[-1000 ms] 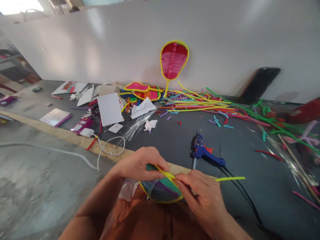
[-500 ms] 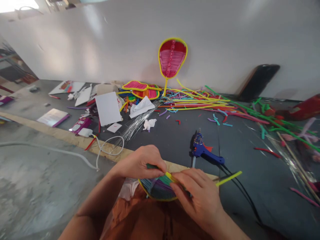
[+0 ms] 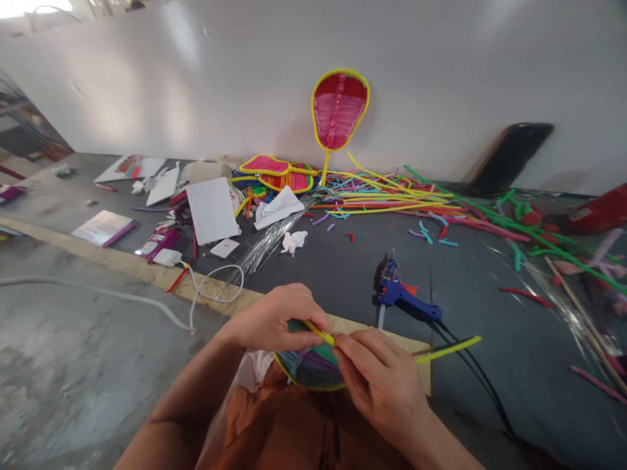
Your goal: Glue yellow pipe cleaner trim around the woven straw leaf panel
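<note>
Near my lap, a rounded craft panel (image 3: pixel 313 369) of blue, purple and teal pipe cleaners has a yellow edge. My left hand (image 3: pixel 287 320) pinches the panel's upper rim, fingers closed over its green part. My right hand (image 3: pixel 382 372) pinches a yellow pipe cleaner (image 3: pixel 450 350) against that rim, close to the left fingertips. The pipe cleaner's free end sticks out to the right past my knuckles. My right hand hides part of the panel. Just beyond lies a blue hot glue gun (image 3: pixel 406 300), which neither hand touches.
A pink and red paddle shape with yellow edging (image 3: pixel 339 108) stands against the white board (image 3: pixel 235 78). Loose pipe cleaners (image 3: pixel 392 199) lie in a heap along the board. A phone (image 3: pixel 512 156) leans at right. White cable (image 3: pixel 240 281) loops over the table's near edge.
My right hand has shifted slightly left, its fingertips now closer to the left ones. More yellow pipe cleaner shows by the left thumb. My left hand has barely moved.
</note>
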The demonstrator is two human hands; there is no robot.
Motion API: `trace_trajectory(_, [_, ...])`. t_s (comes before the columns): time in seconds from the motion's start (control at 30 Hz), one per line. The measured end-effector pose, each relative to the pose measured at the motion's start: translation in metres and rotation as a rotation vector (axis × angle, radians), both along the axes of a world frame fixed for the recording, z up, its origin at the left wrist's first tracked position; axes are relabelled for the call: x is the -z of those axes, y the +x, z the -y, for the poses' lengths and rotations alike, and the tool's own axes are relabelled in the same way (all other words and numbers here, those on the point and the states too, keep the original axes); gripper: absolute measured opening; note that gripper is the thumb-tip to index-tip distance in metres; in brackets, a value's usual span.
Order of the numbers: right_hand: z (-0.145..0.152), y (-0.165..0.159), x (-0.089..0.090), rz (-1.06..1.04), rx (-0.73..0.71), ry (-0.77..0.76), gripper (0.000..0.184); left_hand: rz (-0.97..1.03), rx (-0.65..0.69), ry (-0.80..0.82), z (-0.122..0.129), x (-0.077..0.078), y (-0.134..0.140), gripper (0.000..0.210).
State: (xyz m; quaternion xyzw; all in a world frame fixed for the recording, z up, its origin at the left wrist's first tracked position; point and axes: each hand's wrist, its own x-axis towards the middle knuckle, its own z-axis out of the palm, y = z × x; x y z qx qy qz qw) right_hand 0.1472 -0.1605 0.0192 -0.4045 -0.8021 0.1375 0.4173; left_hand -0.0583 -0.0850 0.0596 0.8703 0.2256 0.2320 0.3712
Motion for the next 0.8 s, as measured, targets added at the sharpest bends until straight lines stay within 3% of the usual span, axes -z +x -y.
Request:
trace_trajectory(0.3, [-0.0015, -0.0018, -0.0007, 0.026, 0.021, 0.035, 0.013, 0.011, 0.037, 0.038, -0.0029, 0.0021, 0.0014, 0.006])
trace_trajectory(0.5, [-0.0033, -0.0032, 0.0019, 0.042, 0.031, 0.096, 0.019, 0.044, -0.024, 0.021, -0.0021, 0.0024, 0.0007, 0.001])
trace_trajectory(0.63, [-0.0046, -0.0053, 0.0022, 0.027, 0.030, 0.115, 0.014, -0.025, -0.107, 0.016, 0.0005, -0.0006, -0.0018, 0.009])
trace_trajectory(0.8, [-0.0049, -0.0070, 0.0028, 0.032, 0.032, 0.102, 0.013, -0.086, -0.104, 0.078, 0.0034, -0.0003, -0.0026, 0.007])
